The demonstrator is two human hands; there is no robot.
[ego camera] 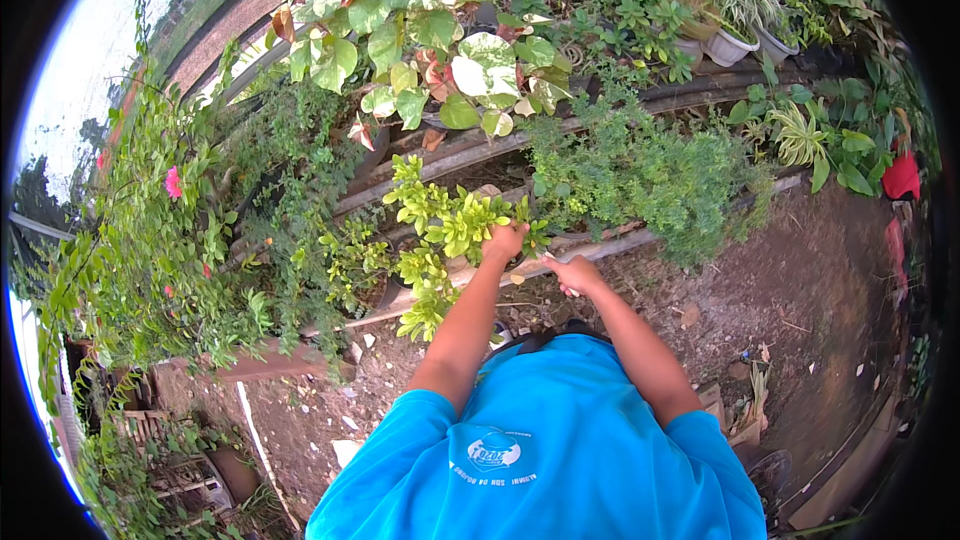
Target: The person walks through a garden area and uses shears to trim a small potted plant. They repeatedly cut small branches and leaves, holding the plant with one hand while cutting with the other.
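My left hand (506, 240) is in among the stems of a potted shrub with yellow-green leaves (465, 229), its fingers closed around part of the plant. Just to the right and a little lower, my right hand (574, 275) is closed on a small, pale-handled tool (573, 292). The tool's tip points toward the shrub's right side; its exact kind is too small to tell. Leaves and my left hand mostly hide the dark pot (515, 261). The pot stands by a long, pale rail (540, 267).
Feathery green bushes (637, 165) grow to the right. A variegated, broad-leaved plant (427, 37) rises beyond the shrub. A bougainvillea with pink flowers (173, 182) spreads at the left. White pots (727, 48) stand at the upper right. Bare soil (780, 300) lies at the right.
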